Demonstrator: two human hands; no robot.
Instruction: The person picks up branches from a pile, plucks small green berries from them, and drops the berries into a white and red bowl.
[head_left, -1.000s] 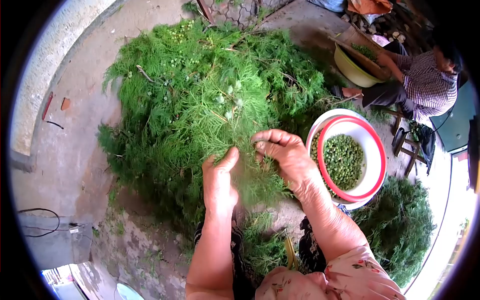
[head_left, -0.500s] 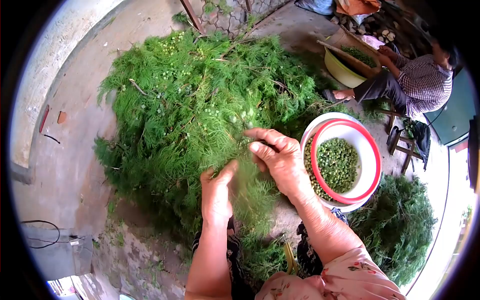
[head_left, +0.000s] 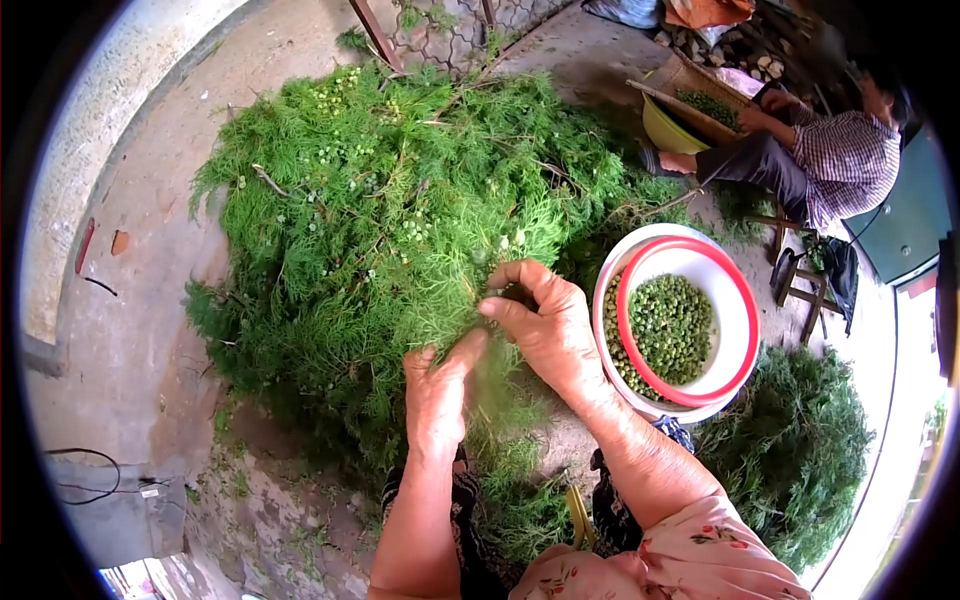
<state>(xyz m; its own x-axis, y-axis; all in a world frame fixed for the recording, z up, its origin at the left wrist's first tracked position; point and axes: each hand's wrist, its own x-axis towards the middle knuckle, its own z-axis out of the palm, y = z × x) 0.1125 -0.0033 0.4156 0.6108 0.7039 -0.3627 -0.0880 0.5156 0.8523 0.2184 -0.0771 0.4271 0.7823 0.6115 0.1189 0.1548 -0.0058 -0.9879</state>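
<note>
Feathery evergreen foliage fills the space in front of me. My left hand (head_left: 437,400) is closed around a green evergreen sprig (head_left: 440,315), thumb pointing up and to the right. Just to its right, my right hand (head_left: 553,328) is closed in a pinch, thumb and index fingertips together at the sprig. What sits between those fingertips is too small to make out. A large pile of evergreen branches (head_left: 310,240) with small pale green cones lies beyond both hands. Beside my right forearm, a white basin with a red rim (head_left: 740,330) holds many small green cones (head_left: 670,330).
The red-rimmed basin sits inside a larger pale basin (head_left: 608,270), which also holds cones. More branches (head_left: 790,450) lie at the lower right. A person in a checked shirt (head_left: 850,165) sits at the upper right near a woven tray (head_left: 690,85) and yellow-green tub (head_left: 665,130).
My right hand has moved slightly left, toward my left hand, and its thumb and index finger have come closer together. The other person's tray has tilted a little.
</note>
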